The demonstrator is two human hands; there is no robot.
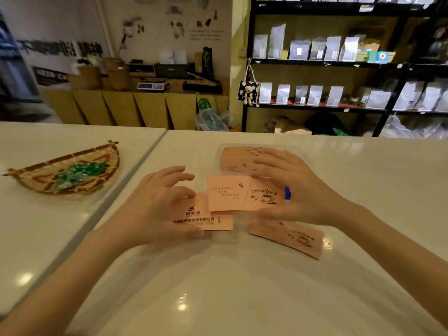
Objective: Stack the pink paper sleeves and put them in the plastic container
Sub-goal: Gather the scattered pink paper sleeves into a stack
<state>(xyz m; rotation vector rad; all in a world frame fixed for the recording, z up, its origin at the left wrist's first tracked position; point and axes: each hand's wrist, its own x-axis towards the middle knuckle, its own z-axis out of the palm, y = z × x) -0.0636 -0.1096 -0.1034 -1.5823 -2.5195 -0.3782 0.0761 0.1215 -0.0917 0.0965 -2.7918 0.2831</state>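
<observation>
A clear plastic container point(219, 151) stands on the white table beyond my hands, with a stack of pink sleeves point(236, 157) inside it. My right hand point(298, 187) holds a pink sleeve with a coffee-cup print point(242, 196) by its right end, thumb below and fingers above. My left hand point(160, 204) rests with curled fingers on another pink sleeve with black lettering point(213, 220), which lies flat and partly under the held one. A third pink sleeve point(288, 236) lies loose on the table at the lower right.
A woven fan-shaped basket point(31, 178) with green wrapped candies sits on the neighbouring table at left. A seam point(135, 170) divides the two white tables. A small blue thing point(287, 192) peeks out behind my right palm. Shelves with bags stand behind.
</observation>
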